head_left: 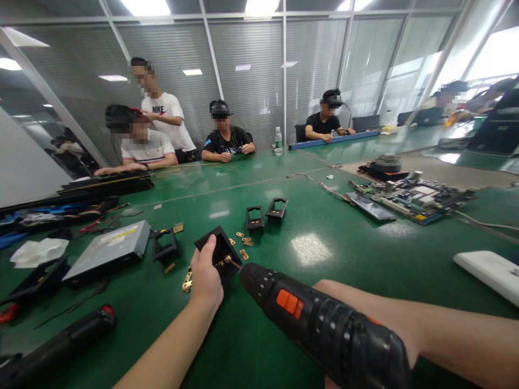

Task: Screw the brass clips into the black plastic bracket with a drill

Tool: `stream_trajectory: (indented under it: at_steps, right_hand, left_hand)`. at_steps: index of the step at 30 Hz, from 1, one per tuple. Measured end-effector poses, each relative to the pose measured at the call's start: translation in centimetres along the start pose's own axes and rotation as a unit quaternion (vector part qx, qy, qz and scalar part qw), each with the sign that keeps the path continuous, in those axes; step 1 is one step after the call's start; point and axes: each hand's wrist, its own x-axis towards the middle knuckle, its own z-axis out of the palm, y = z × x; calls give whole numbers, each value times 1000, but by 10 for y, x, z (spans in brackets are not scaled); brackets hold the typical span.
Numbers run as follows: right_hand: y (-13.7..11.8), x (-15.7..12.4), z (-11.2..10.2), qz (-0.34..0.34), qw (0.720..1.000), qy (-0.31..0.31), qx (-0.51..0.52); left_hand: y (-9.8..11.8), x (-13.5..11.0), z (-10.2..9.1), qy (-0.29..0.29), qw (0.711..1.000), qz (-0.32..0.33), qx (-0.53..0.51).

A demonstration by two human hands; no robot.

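My left hand [206,270] is closed on a black plastic frame [219,243], thumb over its upper edge, tilting it above the table. Brass-coloured pieces show inside the frame. A black cordless drill [308,313] with an orange switch is gripped by my right hand [344,294], whose fingers are mostly hidden behind the tool. The drill's bit reaches to the brass pieces in the frame. Loose brass plates [244,254] lie beside the frame, with more of them [187,282] near my left wrist. Another black frame [165,246] lies to the left, and two similar frames [277,209] stand farther back.
A silver disc drive [111,251] and a black cylindrical tool [60,346] lie on the left. To the right are a circuit board [421,197], a phone-like slab [371,206] and a white case [490,273]. Several people sit or stand across the green table [324,237].
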Motion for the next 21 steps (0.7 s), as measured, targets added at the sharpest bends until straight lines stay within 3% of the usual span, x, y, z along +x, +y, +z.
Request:
stream_trajectory:
  at_steps: [6, 14, 18, 21]
  right_hand:
    - [-1, 4, 0, -65, 995, 40, 65]
    - [-2, 3, 1, -63, 996, 53, 20]
    - [-13, 4, 0, -8, 998, 43, 33]
    - [-22, 6, 0, -23, 998, 55, 19]
  left_hand:
    - [0, -1, 2, -3, 1000, 4, 0]
    - [-3, 1, 1, 3, 1000, 13, -1]
    - [-4, 1, 1, 4, 1000, 11, -7]
    - [-4, 1, 2, 10, 1000, 15, -13]
